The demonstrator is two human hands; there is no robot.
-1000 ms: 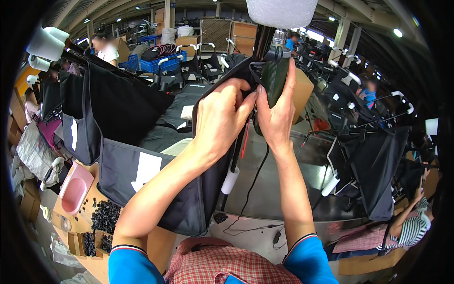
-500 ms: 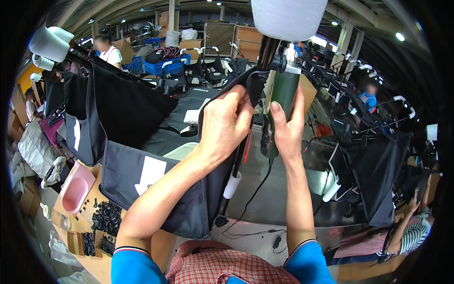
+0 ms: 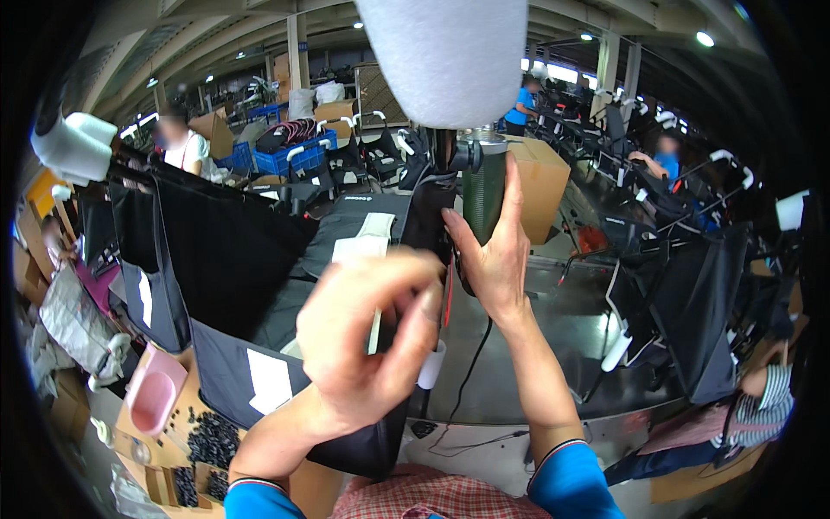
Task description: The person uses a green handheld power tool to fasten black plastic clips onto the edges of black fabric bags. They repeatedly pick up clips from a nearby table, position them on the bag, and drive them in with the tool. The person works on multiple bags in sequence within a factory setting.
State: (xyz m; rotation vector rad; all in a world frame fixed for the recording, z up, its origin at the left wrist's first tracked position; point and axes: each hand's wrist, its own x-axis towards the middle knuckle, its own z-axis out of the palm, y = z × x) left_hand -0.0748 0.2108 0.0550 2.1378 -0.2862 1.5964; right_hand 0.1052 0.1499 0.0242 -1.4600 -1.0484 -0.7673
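Right hand (image 3: 494, 259) wrapped around dark green cylindrical tool (image 3: 482, 201) held upright above grey metal table (image 3: 553, 346), left hand (image 3: 367, 333) blurred, fingers curled nearer than tool, pinching black fabric (image 3: 259, 381), grip unclear.

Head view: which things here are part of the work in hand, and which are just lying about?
In hand:
- right hand gripping dark green power tool
- left hand, blurred, at black fabric panel

Lying about:
- pink tray
- pile of small black parts
- cardboard box
- blue crate
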